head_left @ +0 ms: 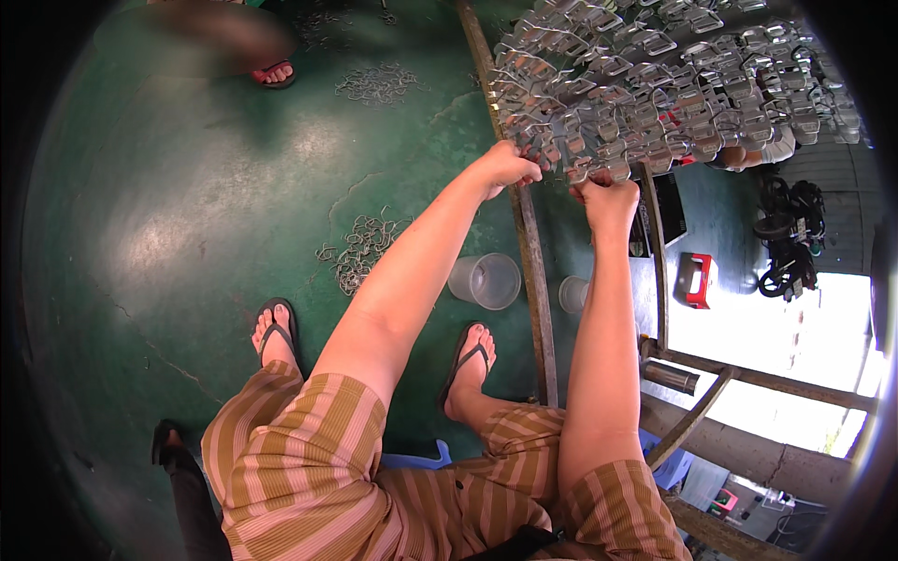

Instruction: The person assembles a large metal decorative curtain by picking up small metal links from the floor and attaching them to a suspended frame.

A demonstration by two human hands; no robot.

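Note:
A dense mass of shiny metal buckle-like pieces (655, 84) hangs in rows at the upper right. Both arms reach up to its lower near edge. My left hand (508, 169) is closed at the left corner of the rows, thumb against the fingers; whatever lies in the pinch is hidden. A little to the right, my right hand (608, 194) is closed with its fingertips up at the lowest row, pinching one of the metal pieces there. Its fingers are partly covered by the hanging pieces.
A wooden rail (531, 271) runs beside my left arm. Below stand a translucent plastic tub (485, 281) and a smaller one (573, 294). Bent metal hooks (360, 251) lie heaped on the green floor (168, 215), with another heap (377, 84) farther off. Another person's foot (273, 74) shows at the upper left.

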